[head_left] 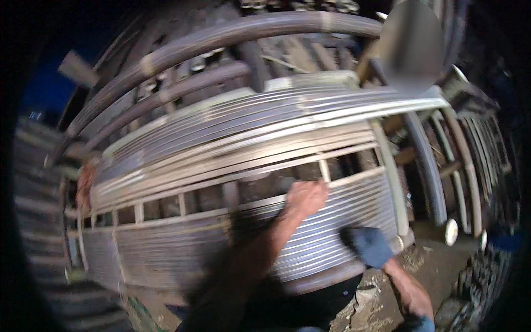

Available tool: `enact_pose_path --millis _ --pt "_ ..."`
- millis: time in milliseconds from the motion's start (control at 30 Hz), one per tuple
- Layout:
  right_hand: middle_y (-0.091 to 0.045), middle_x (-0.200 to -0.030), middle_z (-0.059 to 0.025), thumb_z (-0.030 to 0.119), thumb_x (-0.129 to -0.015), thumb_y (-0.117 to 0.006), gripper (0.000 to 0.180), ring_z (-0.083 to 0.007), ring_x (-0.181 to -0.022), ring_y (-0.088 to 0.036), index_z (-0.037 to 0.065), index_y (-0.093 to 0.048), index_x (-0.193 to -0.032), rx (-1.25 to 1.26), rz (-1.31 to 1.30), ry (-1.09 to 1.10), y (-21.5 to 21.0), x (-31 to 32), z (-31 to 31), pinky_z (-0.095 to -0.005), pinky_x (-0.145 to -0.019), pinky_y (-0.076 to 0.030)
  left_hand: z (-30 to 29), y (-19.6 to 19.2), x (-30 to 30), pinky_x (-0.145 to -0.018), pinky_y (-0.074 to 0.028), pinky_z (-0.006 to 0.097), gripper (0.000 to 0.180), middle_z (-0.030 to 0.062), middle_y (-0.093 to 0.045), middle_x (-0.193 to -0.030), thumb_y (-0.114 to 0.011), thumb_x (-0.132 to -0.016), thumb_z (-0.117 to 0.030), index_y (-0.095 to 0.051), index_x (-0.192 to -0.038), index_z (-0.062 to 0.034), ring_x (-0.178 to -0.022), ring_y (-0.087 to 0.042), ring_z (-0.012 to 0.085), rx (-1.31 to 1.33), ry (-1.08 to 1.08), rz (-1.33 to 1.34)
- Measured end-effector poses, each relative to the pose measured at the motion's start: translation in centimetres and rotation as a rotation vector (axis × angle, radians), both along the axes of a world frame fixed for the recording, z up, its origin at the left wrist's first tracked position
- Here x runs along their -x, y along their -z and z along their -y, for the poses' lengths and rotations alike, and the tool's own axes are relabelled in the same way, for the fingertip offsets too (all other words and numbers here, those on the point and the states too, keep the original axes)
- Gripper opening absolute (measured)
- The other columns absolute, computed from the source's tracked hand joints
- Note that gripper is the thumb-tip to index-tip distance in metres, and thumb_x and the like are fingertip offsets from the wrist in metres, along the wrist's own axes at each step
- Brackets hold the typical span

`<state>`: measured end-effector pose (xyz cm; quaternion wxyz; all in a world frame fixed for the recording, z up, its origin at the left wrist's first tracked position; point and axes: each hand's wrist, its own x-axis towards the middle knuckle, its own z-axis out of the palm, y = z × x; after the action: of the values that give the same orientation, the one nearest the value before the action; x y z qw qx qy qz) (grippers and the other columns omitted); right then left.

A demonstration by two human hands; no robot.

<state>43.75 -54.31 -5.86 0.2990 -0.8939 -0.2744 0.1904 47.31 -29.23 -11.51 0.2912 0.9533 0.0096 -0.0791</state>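
In front of me stands a bamboo bench (332, 232), its seat made of many thin parallel slats. Between the near slats and a far band of pale strips (243, 160) runs an open gap, crossed by short crosspieces (182, 205). My left hand (307, 197) is bare and curled closed at the near edge of this gap, beside a pale crosspiece; whatever it may grip is hidden. Lower right, my right hand (369, 247) wears a blue-grey glove and sits over the near slats. Motion blur hides how its fingers are set.
Thick curved bamboo poles (265, 27) form a rail behind the seat. More upright and slanting poles (428, 171) stand at the right. Below lies bare earth (442, 260) with crumpled, pale debris (368, 304). A blurred oval covers part of the upper right.
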Motion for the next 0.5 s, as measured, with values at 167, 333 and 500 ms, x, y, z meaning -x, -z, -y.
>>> enact_pose_path --millis 167,333,500 --pt "-0.067 -0.077 -0.0238 0.037 -0.099 -0.049 0.046 -0.0337 -0.069 -0.064 -0.004 -0.067 -0.089 0.03 -0.21 0.239 -2.0 1.7 -1.5 -0.0442 -0.067 -0.049 0.9 -0.2 -0.6 -0.087 -0.051 0.051 0.031 0.0194 -0.067 -0.099 -0.048 -0.094 -0.028 -0.06 -0.106 -0.0018 -0.098 -0.063 0.0386 0.022 0.003 0.054" --pt "-0.069 -0.089 -0.0157 0.031 -0.102 -0.046 0.04 -0.0233 -0.073 -0.062 -0.005 -0.064 -0.098 -0.121 0.107 0.393 5.5 2.1 5.5 -0.0364 -0.072 -0.051 0.3 -0.6 3.3 -0.104 -0.04 0.044 0.039 0.0183 -0.049 -0.126 -0.059 -0.082 -0.008 -0.051 -0.119 0.0004 -0.122 -0.044 0.0362 0.335 -0.097 0.551" --pt "-0.067 -0.097 -0.0105 0.031 -0.098 -0.055 0.038 -0.0251 -0.086 -0.065 0.001 -0.062 -0.119 -1.028 -0.474 1.01 4.5 5.7 13.0 -0.0406 -0.083 -0.054 -4.4 -4.7 18.1 -0.101 -0.039 0.046 0.041 0.016 -0.052 -0.121 -0.066 -0.087 -0.023 -0.056 -0.121 -0.0011 -0.119 -0.047 0.0335 0.121 -0.235 0.516"
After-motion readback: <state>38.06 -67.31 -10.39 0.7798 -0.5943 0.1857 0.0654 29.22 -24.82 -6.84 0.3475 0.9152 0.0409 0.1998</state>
